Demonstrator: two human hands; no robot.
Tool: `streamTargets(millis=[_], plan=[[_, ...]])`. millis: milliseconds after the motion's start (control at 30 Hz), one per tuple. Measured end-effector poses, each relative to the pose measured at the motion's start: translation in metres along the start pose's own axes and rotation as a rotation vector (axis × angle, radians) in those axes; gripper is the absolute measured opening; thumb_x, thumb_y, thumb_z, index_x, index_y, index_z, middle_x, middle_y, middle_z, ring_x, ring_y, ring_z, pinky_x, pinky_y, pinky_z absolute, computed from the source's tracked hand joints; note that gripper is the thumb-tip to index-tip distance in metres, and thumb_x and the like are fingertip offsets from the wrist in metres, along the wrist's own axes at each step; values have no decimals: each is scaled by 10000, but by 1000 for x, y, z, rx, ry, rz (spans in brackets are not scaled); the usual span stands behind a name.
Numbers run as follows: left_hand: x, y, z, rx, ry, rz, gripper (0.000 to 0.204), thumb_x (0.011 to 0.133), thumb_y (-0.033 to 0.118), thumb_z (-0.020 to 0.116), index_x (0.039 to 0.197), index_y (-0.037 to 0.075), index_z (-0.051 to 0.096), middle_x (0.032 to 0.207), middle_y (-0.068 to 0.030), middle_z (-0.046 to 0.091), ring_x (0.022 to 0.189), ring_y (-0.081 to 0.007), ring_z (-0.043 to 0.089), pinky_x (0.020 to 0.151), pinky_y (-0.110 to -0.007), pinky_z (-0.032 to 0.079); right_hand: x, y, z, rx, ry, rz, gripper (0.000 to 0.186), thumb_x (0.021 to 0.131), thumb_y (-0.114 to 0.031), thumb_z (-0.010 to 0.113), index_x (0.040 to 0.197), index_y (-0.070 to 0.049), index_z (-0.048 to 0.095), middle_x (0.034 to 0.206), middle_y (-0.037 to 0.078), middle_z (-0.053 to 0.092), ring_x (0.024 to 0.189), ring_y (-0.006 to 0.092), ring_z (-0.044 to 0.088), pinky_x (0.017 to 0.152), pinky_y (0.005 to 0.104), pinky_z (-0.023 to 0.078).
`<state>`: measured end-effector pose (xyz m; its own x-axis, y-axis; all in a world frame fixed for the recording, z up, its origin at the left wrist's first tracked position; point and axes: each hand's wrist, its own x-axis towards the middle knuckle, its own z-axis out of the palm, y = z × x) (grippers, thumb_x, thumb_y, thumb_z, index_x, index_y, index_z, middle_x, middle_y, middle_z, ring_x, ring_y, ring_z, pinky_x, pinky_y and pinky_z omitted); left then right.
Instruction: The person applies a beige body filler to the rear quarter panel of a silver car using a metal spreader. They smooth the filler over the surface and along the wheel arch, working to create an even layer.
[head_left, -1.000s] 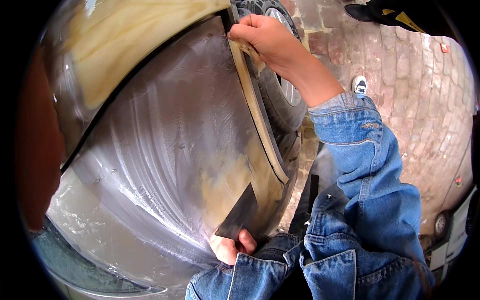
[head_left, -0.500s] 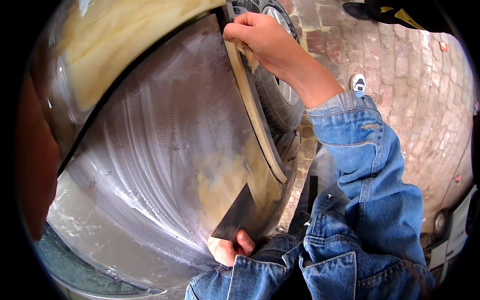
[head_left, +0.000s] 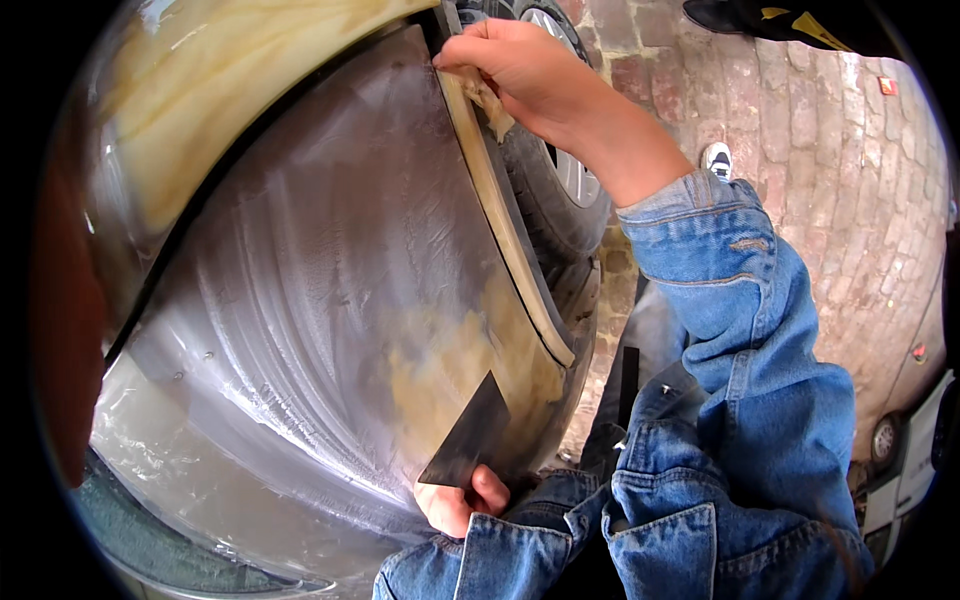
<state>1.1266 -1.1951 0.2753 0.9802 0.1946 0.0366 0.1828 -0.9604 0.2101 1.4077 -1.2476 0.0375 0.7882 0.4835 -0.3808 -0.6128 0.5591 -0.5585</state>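
So I'm crouched by the rear wheel arch, both arms in denim jacket sleeves [head_left: 740, 330]. My left hand [head_left: 458, 503] is down low at the bottom of the sanded fender panel [head_left: 300, 280], and its grip is closed around the lower end of a dark flat spreader blade [head_left: 470, 432]. Thumb is over the front of it, and the blade sticks up and to the right from my fingers, lying flat against the metal. The top corner of the blade sits right on the tan filler patch [head_left: 450, 370], just beside the lip of the arch.

My right hand [head_left: 520, 75] is way up at the top of the arch, well apart from the left. The grip there is pinched shut on a small tan scrap [head_left: 490, 95] of something, could be sandpaper or a bit of dried filler, can't really tell which. It's pressed against the beige filler-coated arch lip [head_left: 500, 220], which curves down from my right hand toward the spreader below.

Behind the lip there's the tyre [head_left: 545, 215] with a silver wheel [head_left: 575, 175] showing just under my right wrist. The panel itself is bare swirly grey metal with filler smeared toward the arch edge, and the upper part of the body [head_left: 230, 90] has a yellowish coat on it. Ground is reddish brick paving [head_left: 800, 150], with a white shoe [head_left: 717, 158] just past my right sleeve
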Motion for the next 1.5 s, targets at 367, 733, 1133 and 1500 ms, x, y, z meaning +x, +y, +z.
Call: streamTargets(millis=[367, 733, 1133, 1500], plan=[[10, 2, 2, -50, -38, 8, 178, 826, 38, 576, 928, -100, 623, 795, -160, 677, 612, -271, 636, 573, -300, 495, -1, -10, 2, 92, -63, 65, 163, 822, -159, 643, 796, -29, 549, 660, 2, 509, 560, 81, 451, 486, 234, 362], [-2, 7, -12, -27, -206, -225, 358, 942, 262, 532, 1095, -53, 606, 991, -169, 668, 883, -270, 653, 817, -328, 494, -16, 1, -3, -400, 166, -520, 266, 865, -179, 673, 1024, 15, 582, 849, 43, 584, 755, 115, 554, 674, 228, 463], [4, 17, -15, 146, -301, -293, 382, 938, 298, 529, 1084, -40, 633, 978, -171, 687, 890, -287, 673, 812, -335, 506, -20, -9, -7, -922, 111, -1093, 170, 806, -15, 625, 974, 9, 617, 859, 136, 573, 816, 303, 561, 702, 352, 472], [5, 12, -16, 57, -288, -188, 364, 941, 280, 529, 1101, -39, 602, 1010, -165, 664, 906, -288, 645, 832, -339, 478, -27, 4, -3, -983, 273, -1281, 108, 827, -29, 624, 933, -10, 615, 807, 97, 584, 742, 246, 572, 668, 339, 467]])
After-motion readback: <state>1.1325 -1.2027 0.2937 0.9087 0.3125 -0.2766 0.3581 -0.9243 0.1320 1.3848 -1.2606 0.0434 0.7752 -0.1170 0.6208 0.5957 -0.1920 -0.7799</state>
